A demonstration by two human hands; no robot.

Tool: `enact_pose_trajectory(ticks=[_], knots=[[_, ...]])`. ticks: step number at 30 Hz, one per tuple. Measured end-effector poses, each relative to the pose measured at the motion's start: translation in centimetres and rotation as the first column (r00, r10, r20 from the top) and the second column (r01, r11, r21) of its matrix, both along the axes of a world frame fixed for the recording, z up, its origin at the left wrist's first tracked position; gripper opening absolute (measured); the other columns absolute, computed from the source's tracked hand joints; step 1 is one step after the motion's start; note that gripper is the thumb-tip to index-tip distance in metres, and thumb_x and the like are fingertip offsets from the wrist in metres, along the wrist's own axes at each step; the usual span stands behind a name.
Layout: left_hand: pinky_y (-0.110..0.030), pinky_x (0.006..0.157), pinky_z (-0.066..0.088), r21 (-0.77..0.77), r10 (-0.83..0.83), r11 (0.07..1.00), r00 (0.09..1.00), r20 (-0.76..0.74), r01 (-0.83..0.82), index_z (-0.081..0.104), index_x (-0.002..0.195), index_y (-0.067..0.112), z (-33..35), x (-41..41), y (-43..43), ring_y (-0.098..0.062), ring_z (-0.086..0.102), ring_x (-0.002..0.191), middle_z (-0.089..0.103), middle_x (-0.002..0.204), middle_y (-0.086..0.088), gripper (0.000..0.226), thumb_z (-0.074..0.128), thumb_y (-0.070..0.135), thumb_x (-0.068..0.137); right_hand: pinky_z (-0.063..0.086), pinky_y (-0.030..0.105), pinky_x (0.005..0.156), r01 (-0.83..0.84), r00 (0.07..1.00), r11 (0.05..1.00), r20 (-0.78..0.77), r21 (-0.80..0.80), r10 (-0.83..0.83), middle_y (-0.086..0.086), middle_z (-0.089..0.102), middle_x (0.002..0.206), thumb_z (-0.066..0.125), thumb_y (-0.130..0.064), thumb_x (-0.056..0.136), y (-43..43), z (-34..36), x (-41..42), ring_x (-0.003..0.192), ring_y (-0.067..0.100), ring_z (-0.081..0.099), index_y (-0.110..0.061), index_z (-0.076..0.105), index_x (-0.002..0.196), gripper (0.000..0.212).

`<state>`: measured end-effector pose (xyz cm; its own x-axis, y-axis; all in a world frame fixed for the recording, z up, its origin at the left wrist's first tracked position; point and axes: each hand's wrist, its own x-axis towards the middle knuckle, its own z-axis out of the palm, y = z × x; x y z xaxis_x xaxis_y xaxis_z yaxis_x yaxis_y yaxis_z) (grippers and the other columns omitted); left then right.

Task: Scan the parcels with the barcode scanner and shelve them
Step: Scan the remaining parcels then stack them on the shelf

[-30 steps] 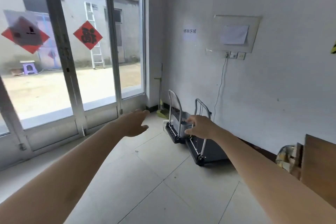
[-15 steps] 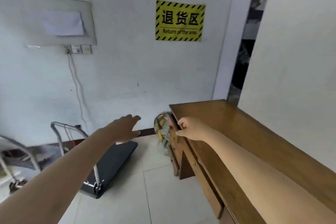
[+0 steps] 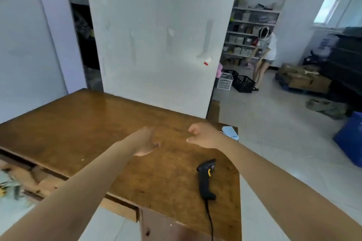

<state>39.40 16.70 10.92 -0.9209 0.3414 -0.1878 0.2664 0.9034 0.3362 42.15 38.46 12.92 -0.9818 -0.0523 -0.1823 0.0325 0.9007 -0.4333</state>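
Observation:
A black barcode scanner point(image 3: 205, 179) with a yellow trigger lies on the wooden desk point(image 3: 78, 127) near its right front corner, its cable hanging over the front edge. My left hand point(image 3: 146, 142) hovers above the desk's middle, fingers apart, holding nothing. My right hand point(image 3: 203, 135) hovers a little further right with loosely curled fingers, empty, beyond the scanner. Cardboard parcels point(image 3: 305, 78) lie in a pile on the floor at the far right. Shelves point(image 3: 248, 33) stacked with boxes stand against the back wall.
A white partition point(image 3: 156, 35) rises behind the desk. A small light-blue device point(image 3: 230, 132) rests at the desk's right edge. A person point(image 3: 265, 53) bends by a white crate point(image 3: 225, 82) and a black crate point(image 3: 243, 84). A blue bin point(image 3: 350, 139) stands at right. An open drawer point(image 3: 23, 178) shows at lower left.
My view has swung right, from the glass doors and hand trucks, past the yellow wall sign, to the desk top. Both hands stayed raised and empty throughout.

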Motion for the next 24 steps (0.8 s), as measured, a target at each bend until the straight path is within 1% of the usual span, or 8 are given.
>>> enact_pose_trajectory(ticks=[4, 7, 9, 11, 14, 16, 20, 24], knots=[[-0.042, 0.113, 0.033, -0.049, -0.199, 0.978, 0.974, 0.105, 0.205, 0.020, 0.149, 0.022, -5.3, -2.5, 5.8, -0.028, 0.028, 0.142, 0.024, 0.156, -0.007, 0.063, 0.047, 0.037, 0.095, 0.044, 0.031, 0.094, 0.209, 0.973, 0.978, 0.092, 0.018, -0.209, 0.005, 0.057, 0.125, 0.060, -0.030, 0.088, 4.6, -4.5, 0.2, 0.116, 0.022, 0.054, -0.013, 0.057, 0.125, 0.040], [-0.040, 0.112, 0.033, -0.077, -0.281, 0.950, 0.933, 0.224, 0.304, 0.019, 0.150, 0.021, -8.9, -4.0, 8.2, -0.028, 0.027, 0.142, 0.022, 0.157, -0.007, 0.063, 0.046, 0.039, 0.096, 0.040, 0.029, 0.063, 0.390, 0.902, 0.921, 0.200, -0.004, -0.382, 0.004, 0.054, 0.078, 0.062, -0.025, 0.085, 6.0, -9.5, 0.6, 0.082, 0.023, 0.056, -0.010, 0.058, 0.076, 0.018], [-0.038, 0.110, 0.036, -0.101, -0.319, 0.927, 0.902, 0.292, 0.360, 0.019, 0.150, 0.019, -11.0, -5.1, 9.1, -0.027, 0.030, 0.140, 0.024, 0.156, -0.007, 0.063, 0.044, 0.041, 0.096, 0.030, 0.024, 0.051, 0.514, 0.833, 0.857, 0.261, -0.040, -0.488, -0.001, 0.045, 0.063, 0.065, -0.023, 0.085, 6.1, -12.9, 0.9, 0.065, 0.019, 0.053, -0.014, 0.046, 0.060, 0.033], [-0.036, 0.107, 0.039, -0.118, -0.367, 0.897, 0.866, 0.339, 0.426, 0.020, 0.149, 0.017, -12.9, -6.5, 9.5, -0.027, 0.035, 0.137, 0.027, 0.154, -0.007, 0.062, 0.043, 0.040, 0.097, 0.043, 0.025, 0.063, 0.618, 0.758, 0.782, 0.323, -0.079, -0.567, 0.002, 0.058, 0.082, 0.067, -0.028, 0.086, 5.4, -15.8, 1.0, 0.088, 0.024, 0.063, -0.013, 0.059, 0.081, 0.017], [-0.035, 0.108, 0.038, -0.123, -0.470, 0.825, 0.792, 0.390, 0.551, 0.022, 0.149, 0.015, -14.9, -8.8, 9.5, -0.027, 0.035, 0.137, 0.031, 0.153, -0.008, 0.057, 0.040, 0.037, 0.099, 0.044, 0.034, 0.096, 0.728, 0.646, 0.683, 0.387, -0.055, -0.658, 0.008, 0.056, 0.131, 0.066, -0.043, 0.085, 3.8, -19.4, 0.7, 0.122, 0.028, 0.053, -0.009, 0.048, 0.131, 0.060], [-0.036, 0.111, 0.034, -0.115, -0.530, 0.774, 0.736, 0.420, 0.623, 0.021, 0.149, 0.014, -15.8, -10.6, 9.0, -0.026, 0.031, 0.140, 0.029, 0.153, -0.007, 0.057, 0.038, 0.036, 0.099, 0.043, 0.035, 0.098, 0.798, 0.567, 0.602, 0.379, -0.030, -0.732, 0.007, 0.054, 0.136, 0.069, -0.049, 0.080, 2.7, -21.1, 0.3, 0.122, 0.028, 0.053, -0.013, 0.045, 0.133, 0.069], [-0.037, 0.111, 0.034, -0.130, -0.679, 0.615, 0.606, 0.414, 0.778, 0.033, 0.145, 0.013, -16.9, -13.1, 8.9, -0.026, 0.034, 0.137, 0.035, 0.150, -0.007, 0.051, 0.037, 0.035, 0.100, 0.049, 0.035, 0.090, 0.888, 0.416, 0.457, 0.324, 0.058, -0.850, 0.006, 0.061, 0.123, 0.072, -0.046, 0.078, 1.1, -23.2, -0.6, 0.118, 0.028, 0.055, -0.014, 0.054, 0.120, 0.056], [-0.038, 0.095, 0.046, -0.115, -0.797, 0.502, 0.511, 0.322, 0.857, 0.056, 0.122, 0.010, -17.8, -13.8, 9.6, -0.026, 0.053, 0.116, 0.056, 0.125, -0.009, 0.038, 0.040, 0.035, 0.097, 0.050, 0.036, 0.089, 0.883, 0.391, 0.446, 0.299, 0.146, -0.871, 0.005, 0.063, 0.116, 0.070, -0.042, 0.081, -0.7, -24.7, -1.1, 0.120, 0.028, 0.050, -0.016, 0.060, 0.110, 0.041]])
